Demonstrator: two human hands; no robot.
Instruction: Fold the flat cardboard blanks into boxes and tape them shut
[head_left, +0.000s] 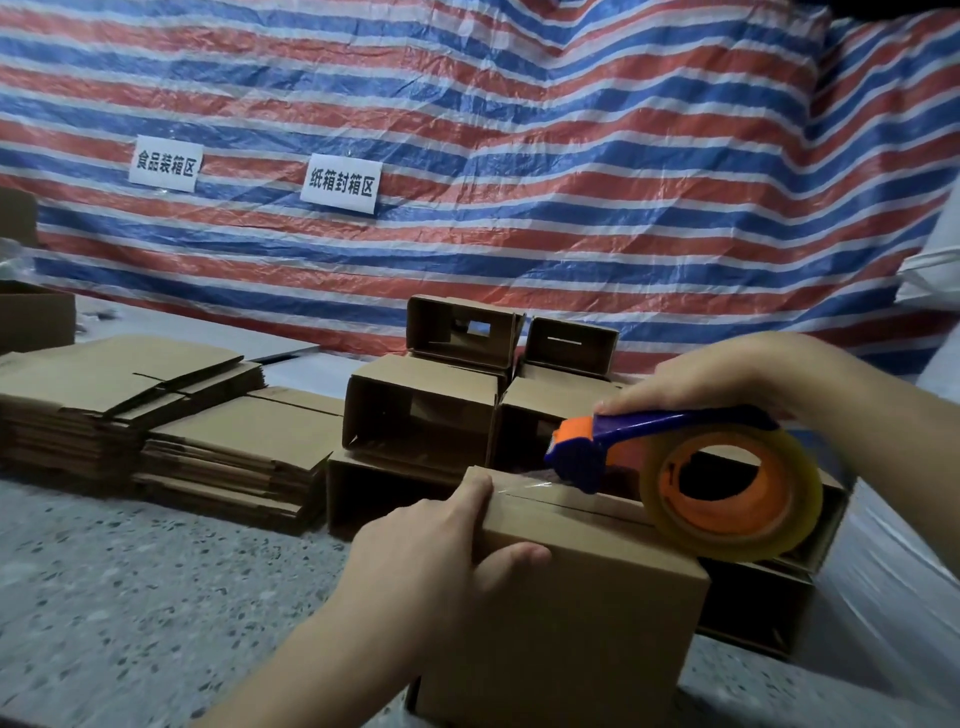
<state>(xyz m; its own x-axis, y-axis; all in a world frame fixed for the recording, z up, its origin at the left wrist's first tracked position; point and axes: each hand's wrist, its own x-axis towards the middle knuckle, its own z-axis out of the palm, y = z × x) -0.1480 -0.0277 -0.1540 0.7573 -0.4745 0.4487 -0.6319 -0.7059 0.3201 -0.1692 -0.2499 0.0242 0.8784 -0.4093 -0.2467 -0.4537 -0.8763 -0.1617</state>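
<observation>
Left hand (426, 551) grips box (566, 613) at its near-left top corner, thumb on the front face, fingers over the top. Right hand (722, 379) grips tape gun (670, 467); roll rests on the box's top seam. Flat blanks (156, 415) stacked left; folded boxes (431, 410) behind, on the floor (130, 597)

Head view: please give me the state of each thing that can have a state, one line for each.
Box in front: folded up, top flaps closed, tape started at its far edge.
Tape dispenser: on the box top, roll loaded.
Left hand: grips the box's left top edge.
Right hand: holds the dispenser handle.
Flat blanks: stacked, unfolded.
Boxes behind: folded, lying with open ends toward the camera.
</observation>
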